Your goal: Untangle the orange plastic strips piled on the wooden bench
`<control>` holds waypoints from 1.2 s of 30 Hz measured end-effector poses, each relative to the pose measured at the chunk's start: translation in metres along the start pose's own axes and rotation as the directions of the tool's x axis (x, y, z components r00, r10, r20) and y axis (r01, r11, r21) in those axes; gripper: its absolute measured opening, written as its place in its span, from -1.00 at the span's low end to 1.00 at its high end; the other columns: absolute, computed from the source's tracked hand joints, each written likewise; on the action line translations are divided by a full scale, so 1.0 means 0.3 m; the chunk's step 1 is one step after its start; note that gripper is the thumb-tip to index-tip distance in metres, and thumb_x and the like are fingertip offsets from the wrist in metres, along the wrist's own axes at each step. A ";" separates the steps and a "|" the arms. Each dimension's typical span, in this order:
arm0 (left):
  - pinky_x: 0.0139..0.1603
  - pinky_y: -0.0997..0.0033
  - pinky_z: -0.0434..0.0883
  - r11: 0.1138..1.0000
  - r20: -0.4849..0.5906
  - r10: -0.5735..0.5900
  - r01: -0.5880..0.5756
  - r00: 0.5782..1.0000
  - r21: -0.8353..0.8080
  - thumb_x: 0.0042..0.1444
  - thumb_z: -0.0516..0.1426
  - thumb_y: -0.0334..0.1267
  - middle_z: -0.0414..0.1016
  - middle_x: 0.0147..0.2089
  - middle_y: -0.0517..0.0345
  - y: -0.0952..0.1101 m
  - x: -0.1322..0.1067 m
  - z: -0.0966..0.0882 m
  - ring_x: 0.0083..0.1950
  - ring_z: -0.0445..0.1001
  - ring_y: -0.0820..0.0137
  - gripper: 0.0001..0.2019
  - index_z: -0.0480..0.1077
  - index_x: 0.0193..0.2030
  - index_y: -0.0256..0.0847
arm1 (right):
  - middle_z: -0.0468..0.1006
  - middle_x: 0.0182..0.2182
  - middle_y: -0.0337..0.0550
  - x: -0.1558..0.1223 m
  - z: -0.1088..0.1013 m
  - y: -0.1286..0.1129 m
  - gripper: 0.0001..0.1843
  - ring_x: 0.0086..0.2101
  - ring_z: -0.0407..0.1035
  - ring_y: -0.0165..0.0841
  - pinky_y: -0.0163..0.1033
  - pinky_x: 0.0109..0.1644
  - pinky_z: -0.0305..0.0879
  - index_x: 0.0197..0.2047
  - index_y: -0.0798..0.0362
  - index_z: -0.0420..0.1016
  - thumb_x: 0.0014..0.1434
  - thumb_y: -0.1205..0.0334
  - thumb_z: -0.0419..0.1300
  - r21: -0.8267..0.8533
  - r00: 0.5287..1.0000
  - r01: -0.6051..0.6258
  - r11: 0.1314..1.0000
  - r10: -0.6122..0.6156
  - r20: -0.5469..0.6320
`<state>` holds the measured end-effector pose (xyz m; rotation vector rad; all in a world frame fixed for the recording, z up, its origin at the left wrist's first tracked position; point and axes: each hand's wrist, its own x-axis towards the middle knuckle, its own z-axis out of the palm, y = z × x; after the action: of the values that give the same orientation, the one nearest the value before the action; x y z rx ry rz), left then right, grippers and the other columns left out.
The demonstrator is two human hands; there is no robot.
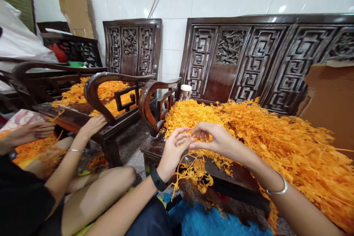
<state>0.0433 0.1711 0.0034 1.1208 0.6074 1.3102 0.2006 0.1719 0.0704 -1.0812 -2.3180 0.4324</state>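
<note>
In front of the wooden bench, my left hand (174, 148) is closed with its thumb and fingers pinched together. A tangle of thin orange plastic strands (197, 172) with small flower-like heads hangs just below its fingertips. My right hand (215, 138) curls in from the right, thumb and index finger bent toward the left fingertips and almost touching them. Whatever lies between the right fingertips is too small to make out. Right behind both hands, a big loose heap of the same orange pieces (257, 129) covers the bench seat.
A cup with a white lid (185, 92) stands by the bench armrest (148, 99). Brown cardboard (329, 99) leans at the right. On the left, another person's hand (94, 123) rests at a chair seat with more orange pieces (83, 90). Blue sheeting (204, 217) lies below.
</note>
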 end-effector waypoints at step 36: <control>-0.69 0.61 -0.07 0.979 0.062 -0.081 0.068 0.995 0.191 0.02 0.11 -0.05 0.03 -0.63 0.36 -0.030 0.014 -0.012 -0.68 -0.05 0.68 -0.68 0.35 -0.35 -0.35 | 0.37 -0.47 -0.28 0.043 0.025 0.084 -0.57 -0.40 0.30 -0.39 -0.21 -0.22 0.22 -0.08 0.03 0.19 -0.03 0.30 0.23 0.361 0.999 -0.002 0.933 0.015 -0.033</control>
<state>0.0450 0.1772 -0.0049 1.2809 0.7273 1.1630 0.2045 0.1973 0.0561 -0.9087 -2.0931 0.8001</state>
